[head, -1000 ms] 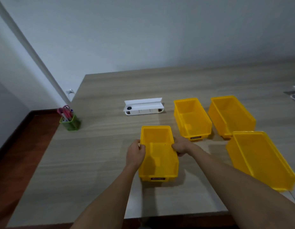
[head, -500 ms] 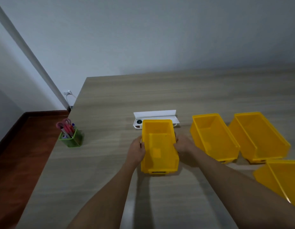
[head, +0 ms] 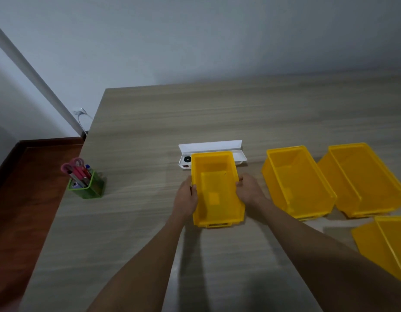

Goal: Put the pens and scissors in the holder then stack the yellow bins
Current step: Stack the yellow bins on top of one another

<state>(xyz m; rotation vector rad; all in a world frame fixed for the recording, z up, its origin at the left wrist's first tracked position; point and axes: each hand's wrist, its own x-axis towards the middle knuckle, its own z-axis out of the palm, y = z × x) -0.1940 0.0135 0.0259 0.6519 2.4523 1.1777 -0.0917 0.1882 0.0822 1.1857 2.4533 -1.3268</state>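
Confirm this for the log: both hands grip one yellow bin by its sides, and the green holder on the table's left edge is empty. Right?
Not quite. The head view shows the green holder holding pens and pink-handled scissors. Both the left hand and right hand do grip the yellow bin.

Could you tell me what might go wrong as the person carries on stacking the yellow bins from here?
The held yellow bin, gripped by the left hand and right hand, overlaps the white case in view and may knock it. Swinging right, it could strike the neighbouring bin and shove it. The bin at the lower right is partly out of frame and easily bumped.
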